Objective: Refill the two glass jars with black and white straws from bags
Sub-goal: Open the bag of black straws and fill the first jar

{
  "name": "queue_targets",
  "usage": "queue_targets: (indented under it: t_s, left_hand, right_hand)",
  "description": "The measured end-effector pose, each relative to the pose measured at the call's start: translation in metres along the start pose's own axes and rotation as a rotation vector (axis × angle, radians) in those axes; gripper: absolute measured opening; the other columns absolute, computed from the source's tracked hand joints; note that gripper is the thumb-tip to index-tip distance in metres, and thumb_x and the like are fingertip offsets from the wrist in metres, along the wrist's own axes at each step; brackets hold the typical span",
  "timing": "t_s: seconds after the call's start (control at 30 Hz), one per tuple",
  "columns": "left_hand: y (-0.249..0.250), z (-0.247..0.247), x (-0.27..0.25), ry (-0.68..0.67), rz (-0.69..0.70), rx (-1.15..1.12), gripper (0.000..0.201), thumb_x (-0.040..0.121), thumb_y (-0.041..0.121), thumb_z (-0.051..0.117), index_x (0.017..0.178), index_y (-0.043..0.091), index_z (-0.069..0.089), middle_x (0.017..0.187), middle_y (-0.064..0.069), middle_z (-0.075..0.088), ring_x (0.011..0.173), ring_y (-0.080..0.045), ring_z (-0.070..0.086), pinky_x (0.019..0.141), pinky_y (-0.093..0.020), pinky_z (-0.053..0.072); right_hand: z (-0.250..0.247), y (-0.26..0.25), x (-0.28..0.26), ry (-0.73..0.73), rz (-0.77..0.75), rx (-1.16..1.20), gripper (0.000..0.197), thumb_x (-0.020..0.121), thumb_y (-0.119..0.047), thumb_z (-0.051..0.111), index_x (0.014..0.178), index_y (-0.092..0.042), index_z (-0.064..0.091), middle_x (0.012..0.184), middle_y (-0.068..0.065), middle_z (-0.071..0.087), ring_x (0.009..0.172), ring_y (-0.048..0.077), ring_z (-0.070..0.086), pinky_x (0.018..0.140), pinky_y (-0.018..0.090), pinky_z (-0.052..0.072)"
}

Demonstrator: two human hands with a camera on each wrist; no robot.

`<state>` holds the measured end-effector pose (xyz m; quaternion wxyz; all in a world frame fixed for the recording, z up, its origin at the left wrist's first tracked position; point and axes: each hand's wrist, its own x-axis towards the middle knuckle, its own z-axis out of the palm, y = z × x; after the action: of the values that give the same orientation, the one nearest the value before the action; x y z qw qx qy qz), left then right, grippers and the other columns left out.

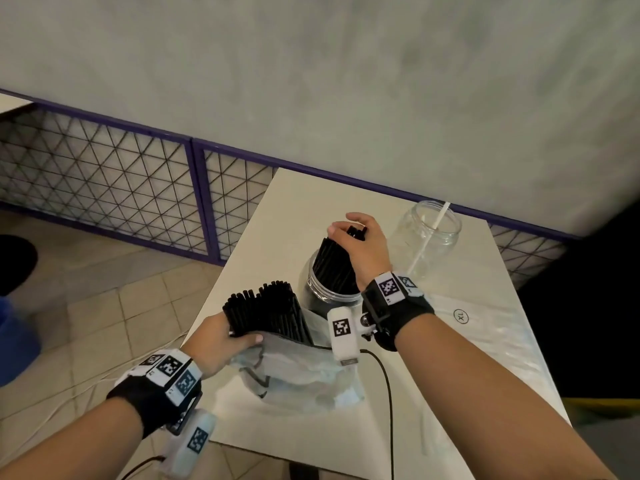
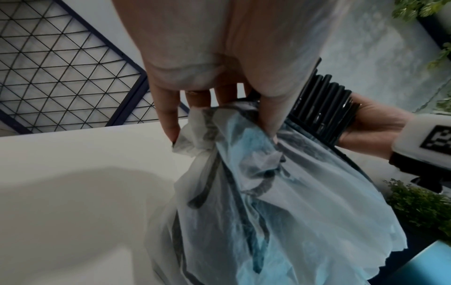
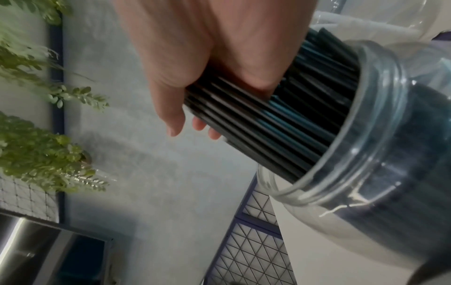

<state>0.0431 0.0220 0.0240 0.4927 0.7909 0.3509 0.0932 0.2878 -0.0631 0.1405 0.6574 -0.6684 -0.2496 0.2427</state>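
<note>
On the white table [image 1: 467,375] my left hand [image 1: 221,341] grips the neck of a thin plastic bag [image 1: 298,372] with a bundle of black straws [image 1: 266,313] sticking up out of it; in the left wrist view the fingers [image 2: 168,119] pinch the crumpled bag [image 2: 268,192]. My right hand [image 1: 363,244] holds a bunch of black straws [image 1: 336,265] that stand tilted inside the near glass jar [image 1: 318,292]. The right wrist view shows the hand [image 3: 195,77] wrapped round those straws [image 3: 268,123] at the jar's mouth [image 3: 366,154]. A second glass jar [image 1: 429,233] behind holds one white straw [image 1: 429,237].
A clear flat bag marked XL [image 1: 485,327] lies on the table at the right. A black cable [image 1: 388,393] runs across the near table edge. A purple-framed mesh fence [image 1: 104,174] and a grey wall stand behind; tiled floor lies to the left.
</note>
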Motion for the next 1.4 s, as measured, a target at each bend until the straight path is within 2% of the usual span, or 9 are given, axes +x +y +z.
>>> queue_targets:
  t_s: [0.17,0.27,0.5,0.7,0.97,1.1,1.2,1.3,1.4]
  left_hand:
    - [0.004,-0.001,0.003,0.006,-0.011,0.011,0.054,0.057,0.068,0.062,0.103,0.04,0.058,0.109,0.007,0.069,0.103,-0.012,0.063,0.096,-0.04,0.049]
    - [0.009,0.001,0.006,0.013,0.006,0.028,0.064,0.058,0.068,0.059,0.111,0.032,0.061,0.108,0.009,0.069,0.102,-0.012,0.063,0.095,-0.04,0.049]
    - [0.017,0.005,0.013,0.005,0.004,0.06,0.066,0.06,0.063,0.059,0.114,0.025,0.063,0.105,0.008,0.068,0.099,-0.012,0.063,0.092,-0.035,0.049]
    - [0.019,0.01,0.016,0.017,0.003,0.068,0.039,0.074,0.042,0.069,0.109,0.027,0.062,0.103,0.005,0.068,0.098,-0.014,0.062,0.088,-0.031,0.048]
    - [0.016,0.009,0.016,0.015,0.016,0.073,0.059,0.064,0.057,0.062,0.113,0.023,0.063,0.104,0.005,0.069,0.099,-0.014,0.063,0.091,-0.035,0.049]
    - [0.018,0.009,0.014,0.015,0.007,0.084,0.054,0.067,0.05,0.061,0.113,0.022,0.063,0.104,0.005,0.068,0.098,-0.013,0.062,0.09,-0.032,0.048]
    - [0.017,0.009,0.014,0.017,0.007,0.092,0.054,0.067,0.05,0.061,0.112,0.022,0.063,0.104,0.005,0.068,0.097,-0.013,0.062,0.09,-0.034,0.048]
    - [0.017,0.009,0.015,0.017,0.01,0.104,0.05,0.07,0.05,0.064,0.112,0.023,0.063,0.103,0.006,0.068,0.097,-0.014,0.062,0.091,-0.036,0.049]
    - [0.017,0.009,0.014,0.015,0.009,0.092,0.042,0.074,0.045,0.07,0.111,0.024,0.063,0.103,0.007,0.068,0.098,-0.014,0.063,0.09,-0.035,0.049]
  right_hand:
    - [0.002,0.005,0.0,-0.078,-0.106,-0.211,0.024,0.089,-0.029,0.065,0.11,-0.021,0.059,0.099,-0.013,0.065,0.095,0.002,0.06,0.086,0.015,0.042]
    - [0.002,0.012,-0.005,-0.189,-0.25,-0.431,0.022,0.093,-0.026,0.059,0.113,-0.016,0.061,0.111,-0.004,0.061,0.096,0.0,0.055,0.081,0.0,0.035]
    - [-0.005,0.035,-0.006,-0.433,-0.545,-0.907,0.035,0.096,-0.015,0.053,0.129,-0.004,0.053,0.135,0.012,0.051,0.132,0.024,0.038,0.115,0.03,0.023]
    - [-0.016,0.028,-0.009,-0.542,-0.572,-1.452,0.062,0.1,-0.044,0.035,0.151,-0.015,0.017,0.16,0.001,0.009,0.148,0.018,0.002,0.118,0.04,-0.002]
    - [-0.03,0.026,-0.004,-0.557,-0.534,-1.546,0.074,0.096,-0.059,0.026,0.152,-0.014,0.01,0.161,0.002,0.003,0.148,0.018,-0.002,0.12,0.042,-0.001]
    - [-0.03,0.023,0.0,-0.415,-0.566,-1.458,0.077,0.093,-0.063,0.028,0.152,-0.017,0.009,0.161,0.002,0.0,0.148,0.02,-0.003,0.12,0.045,0.0]
    - [-0.023,0.025,0.005,-0.34,-0.441,-1.441,0.084,0.085,-0.074,0.029,0.151,-0.029,0.005,0.161,-0.002,-0.003,0.147,0.026,-0.005,0.118,0.052,0.006]
    - [-0.013,0.028,0.013,-0.321,-0.294,-1.369,0.086,0.078,-0.08,0.034,0.149,-0.036,0.012,0.159,-0.002,0.013,0.145,0.029,0.01,0.113,0.055,0.022]
    - [-0.007,0.03,0.017,-0.278,-0.333,-1.303,0.069,0.082,-0.069,0.046,0.141,-0.035,0.035,0.144,-0.002,0.039,0.134,0.024,0.03,0.104,0.048,0.037]
